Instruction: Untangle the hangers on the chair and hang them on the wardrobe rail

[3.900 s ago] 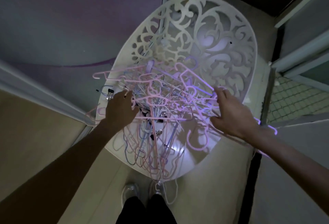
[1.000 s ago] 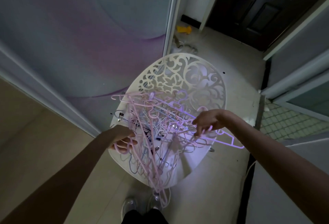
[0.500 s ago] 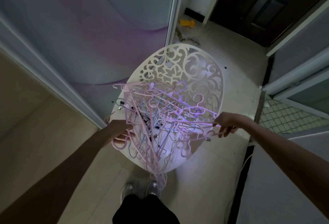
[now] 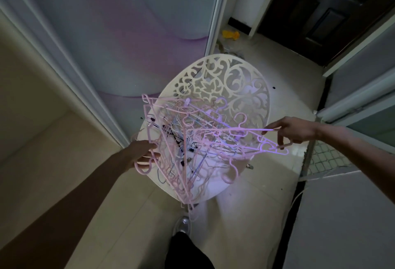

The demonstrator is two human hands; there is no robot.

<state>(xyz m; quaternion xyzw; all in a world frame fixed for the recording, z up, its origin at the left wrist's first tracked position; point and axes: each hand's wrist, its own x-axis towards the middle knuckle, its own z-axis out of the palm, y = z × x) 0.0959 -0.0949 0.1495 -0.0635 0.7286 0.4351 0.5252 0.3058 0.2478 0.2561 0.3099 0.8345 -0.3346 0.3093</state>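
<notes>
Holding the hanger tangle above the chair, left hand gripping its edge, right hand fingers pinching one hanger outward to separate it.

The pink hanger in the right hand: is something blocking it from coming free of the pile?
Yes. The pink hanger in the right hand is interlocked with the tangled hangers that the left hand grips above the chair.
</notes>
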